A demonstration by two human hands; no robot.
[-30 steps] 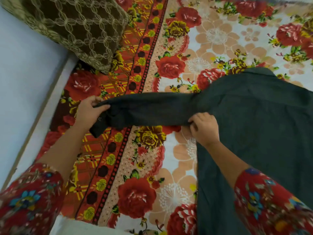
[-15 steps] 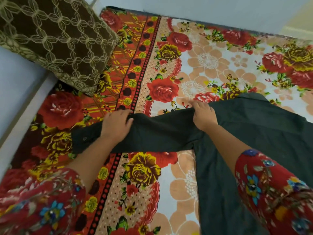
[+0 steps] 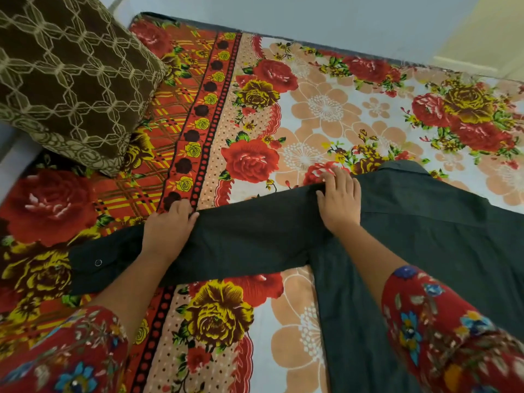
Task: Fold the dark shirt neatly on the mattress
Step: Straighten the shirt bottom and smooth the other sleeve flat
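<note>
On the floral mattress [image 3: 326,109] the dark shirt [image 3: 425,236] lies flat, its right side and hem cut off by the frame. The left hand [image 3: 170,228] presses the outstretched sleeve [image 3: 255,242], fingers together, tips hard to make out. The right hand [image 3: 340,199] rests spread on the shoulder.

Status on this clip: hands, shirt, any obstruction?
Left hand pressing the sleeve, right hand flat at the shoulder. Dark shirt spread on mattress, not yet folded. Cushion apart from sleeve.
</note>
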